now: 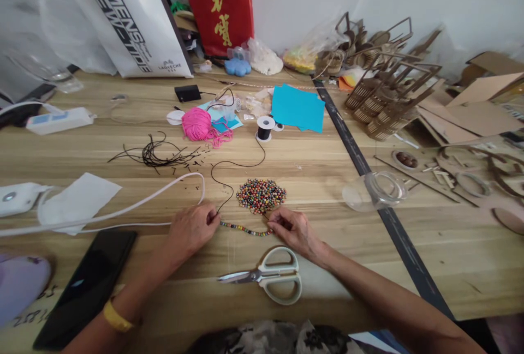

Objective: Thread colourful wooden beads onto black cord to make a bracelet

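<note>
A string of small multicoloured beads [244,229] stretches across the wooden table between my two hands. My left hand [195,226] is closed at its left end, where the black cord [224,165] comes out and winds back to a white spool [265,129]. At the right end, my right hand [291,228] pinches the strand, its thumb and finger pressed together; a short dark cord tip shows above the fingers. A pile of loose beads [261,195] lies just beyond the strand. Nearer to me are scissors [268,275] with pale handles, blades slightly apart and pointing left.
Cut black cords [158,152] and pink yarn [196,124] lie at the back left. Blue sheets [298,107] are behind the spool. A white cable [143,209] and a phone [88,286] are on the left; clear round containers [385,189] stand right, before small wooden baskets [379,108].
</note>
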A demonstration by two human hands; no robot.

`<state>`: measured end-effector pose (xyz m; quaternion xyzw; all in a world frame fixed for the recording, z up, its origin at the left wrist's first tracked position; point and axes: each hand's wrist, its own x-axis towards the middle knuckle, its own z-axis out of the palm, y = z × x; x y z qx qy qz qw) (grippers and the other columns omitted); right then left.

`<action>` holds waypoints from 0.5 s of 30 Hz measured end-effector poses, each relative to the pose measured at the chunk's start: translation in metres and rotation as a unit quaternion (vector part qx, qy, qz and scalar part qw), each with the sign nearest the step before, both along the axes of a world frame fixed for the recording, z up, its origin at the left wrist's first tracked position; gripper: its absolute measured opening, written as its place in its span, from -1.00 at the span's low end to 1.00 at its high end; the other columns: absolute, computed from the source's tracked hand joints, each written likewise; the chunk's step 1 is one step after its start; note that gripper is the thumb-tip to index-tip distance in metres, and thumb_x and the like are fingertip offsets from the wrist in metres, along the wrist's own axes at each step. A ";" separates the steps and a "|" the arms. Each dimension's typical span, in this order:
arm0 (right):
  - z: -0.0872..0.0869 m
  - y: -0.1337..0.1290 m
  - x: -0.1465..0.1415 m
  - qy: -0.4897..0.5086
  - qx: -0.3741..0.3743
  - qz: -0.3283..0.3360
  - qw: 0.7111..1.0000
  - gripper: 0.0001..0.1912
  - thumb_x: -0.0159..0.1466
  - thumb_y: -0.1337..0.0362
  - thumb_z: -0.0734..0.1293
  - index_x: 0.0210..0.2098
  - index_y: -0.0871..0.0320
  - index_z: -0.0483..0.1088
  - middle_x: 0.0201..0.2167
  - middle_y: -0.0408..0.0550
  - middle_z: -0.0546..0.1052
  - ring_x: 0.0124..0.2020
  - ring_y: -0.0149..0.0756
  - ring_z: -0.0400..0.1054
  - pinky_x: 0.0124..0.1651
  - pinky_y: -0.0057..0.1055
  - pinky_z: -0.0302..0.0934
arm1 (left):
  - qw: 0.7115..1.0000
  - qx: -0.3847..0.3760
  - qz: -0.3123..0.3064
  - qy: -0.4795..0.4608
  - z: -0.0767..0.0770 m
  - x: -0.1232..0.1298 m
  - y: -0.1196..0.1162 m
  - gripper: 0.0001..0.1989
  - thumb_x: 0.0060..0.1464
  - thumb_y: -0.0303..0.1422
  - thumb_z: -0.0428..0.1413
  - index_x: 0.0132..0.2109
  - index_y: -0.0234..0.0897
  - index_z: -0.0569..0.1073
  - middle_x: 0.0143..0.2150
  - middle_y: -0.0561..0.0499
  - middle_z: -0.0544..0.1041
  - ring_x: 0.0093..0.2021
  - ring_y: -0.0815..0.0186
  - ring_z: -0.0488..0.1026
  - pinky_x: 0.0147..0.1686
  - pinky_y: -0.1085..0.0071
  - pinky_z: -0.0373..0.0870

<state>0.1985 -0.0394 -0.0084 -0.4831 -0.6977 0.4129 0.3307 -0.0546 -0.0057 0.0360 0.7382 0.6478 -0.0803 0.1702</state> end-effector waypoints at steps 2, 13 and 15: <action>0.002 0.000 -0.001 -0.001 0.001 0.004 1.000 -0.89 0.26 0.33 0.28 -0.41 0.19 0.35 -0.56 -0.19 0.38 -0.55 -0.49 0.23 -0.47 -0.58 0.12 | 1.000 0.010 -0.007 -0.002 0.001 0.003 0.002 -0.81 0.13 -0.28 -0.04 -0.36 -0.23 0.39 -0.41 -0.01 0.52 -0.35 0.20 0.45 -0.41 0.39 0.11; 0.009 -0.001 -0.001 -0.017 0.003 0.024 1.000 -0.87 0.26 0.34 0.24 -0.42 0.18 0.34 -0.57 -0.19 0.35 -0.54 -0.46 0.20 -0.47 -0.55 0.08 | 0.986 0.100 -0.052 -0.121 -0.016 0.014 0.034 -0.89 0.04 -0.35 0.01 -0.40 -0.20 0.41 -0.55 0.06 0.47 -0.49 0.27 0.40 -0.45 0.44 0.15; 0.009 -0.001 -0.001 -0.018 0.008 0.026 0.999 -0.88 0.25 0.36 0.24 -0.42 0.18 0.34 -0.57 -0.19 0.35 -0.53 -0.46 0.20 -0.46 -0.56 0.08 | 0.986 0.097 -0.052 -0.126 -0.018 0.014 0.037 -0.89 0.04 -0.36 0.01 -0.40 -0.20 0.40 -0.55 0.07 0.46 -0.50 0.28 0.39 -0.46 0.44 0.13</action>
